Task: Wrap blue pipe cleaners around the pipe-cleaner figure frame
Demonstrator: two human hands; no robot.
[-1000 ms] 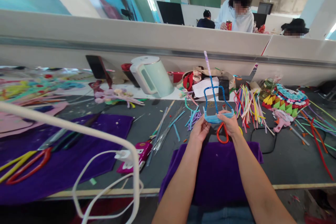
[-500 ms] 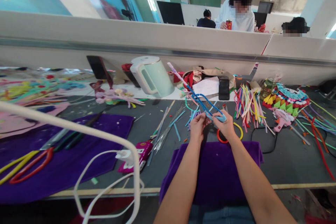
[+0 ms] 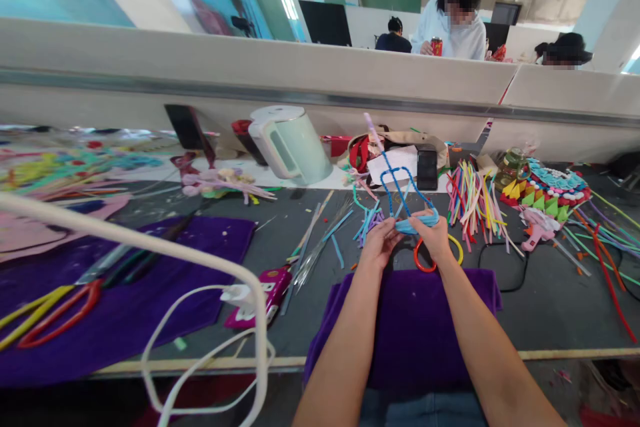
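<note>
Between my two hands is a blue pipe-cleaner piece (image 3: 418,221), with a light blue band at its base and darker blue stems forming a squared frame above. A pale lilac tip tops its longest stem, which leans up and left. My left hand (image 3: 381,240) grips the band's left end with closed fingers. On its right end, my right hand (image 3: 431,232) is closed, thumb on top. Just behind my right hand, scissors (image 3: 425,259) with red and yellow handles lie on the table. A folded purple cloth (image 3: 415,327) lies under my forearms.
A bundle of coloured pipe cleaners (image 3: 475,203), a phone (image 3: 427,170) and a pink glue gun (image 3: 539,230) lie to the right. A pale green kettle (image 3: 295,147) stands behind. Leftward are a magenta power strip (image 3: 263,297), a white cable (image 3: 253,273) and large scissors (image 3: 65,307).
The blue piece has turned from a narrow, left-slanting view to a more upright one, showing its squared frame. My left hand has shifted slightly, its fingers now under the band.
</note>
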